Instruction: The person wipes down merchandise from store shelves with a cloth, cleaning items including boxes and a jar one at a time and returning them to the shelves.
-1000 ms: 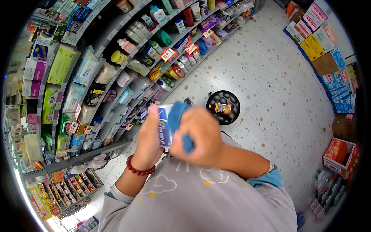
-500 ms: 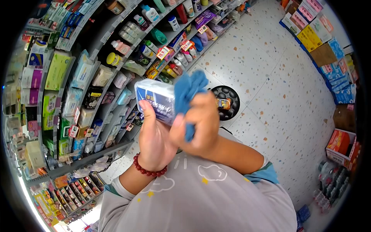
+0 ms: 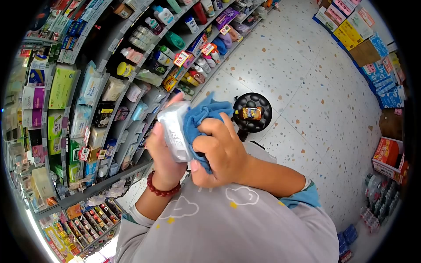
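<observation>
In front of my chest, my left hand (image 3: 163,160) grips a small white plastic-wrapped pack (image 3: 176,131) by its edges. Dark print shows on the pack's near side; what it holds I cannot make out. A bunched blue cloth (image 3: 199,115) is in my right hand (image 3: 221,149), its fingers curled around it. The cloth presses against the pack's right side and hides part of it. A red bead bracelet (image 3: 164,192) circles my left wrist.
Curved store shelves (image 3: 103,186) with toiletries and packs of wipes (image 3: 90,83) stand close on my left. On the speckled floor ahead is a round black stool (image 3: 263,105) with a small snack packet (image 3: 251,113) on top. Boxes (image 3: 366,61) line the right side.
The pack has turned in my left hand, so its blue printed face no longer shows and a white side does. My right hand has shifted slightly with the cloth.
</observation>
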`<state>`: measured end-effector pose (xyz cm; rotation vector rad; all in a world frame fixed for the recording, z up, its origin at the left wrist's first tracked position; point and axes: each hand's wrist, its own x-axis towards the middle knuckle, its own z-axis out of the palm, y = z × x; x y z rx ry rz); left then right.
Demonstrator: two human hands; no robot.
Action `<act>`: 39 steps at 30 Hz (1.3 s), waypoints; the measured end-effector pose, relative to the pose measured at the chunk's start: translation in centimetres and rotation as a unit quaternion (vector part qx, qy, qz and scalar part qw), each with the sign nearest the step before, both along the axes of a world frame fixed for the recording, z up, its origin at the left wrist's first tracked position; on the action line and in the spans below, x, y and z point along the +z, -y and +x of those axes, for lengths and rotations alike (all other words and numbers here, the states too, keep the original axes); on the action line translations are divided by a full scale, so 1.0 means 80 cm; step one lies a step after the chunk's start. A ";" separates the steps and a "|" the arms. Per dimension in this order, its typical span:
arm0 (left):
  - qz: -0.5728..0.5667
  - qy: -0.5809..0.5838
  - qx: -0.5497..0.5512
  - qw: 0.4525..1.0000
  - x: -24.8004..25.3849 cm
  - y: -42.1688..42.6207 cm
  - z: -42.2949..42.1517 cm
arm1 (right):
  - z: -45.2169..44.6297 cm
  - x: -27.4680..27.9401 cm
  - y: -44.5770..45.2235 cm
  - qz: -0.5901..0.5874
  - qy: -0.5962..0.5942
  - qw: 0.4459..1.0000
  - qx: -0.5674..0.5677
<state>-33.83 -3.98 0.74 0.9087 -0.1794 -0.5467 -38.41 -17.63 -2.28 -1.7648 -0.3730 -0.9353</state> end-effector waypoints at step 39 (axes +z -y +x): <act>0.217 -0.075 0.031 0.973 -0.009 -0.007 0.016 | 0.002 -0.018 0.028 0.238 -0.309 0.914 0.109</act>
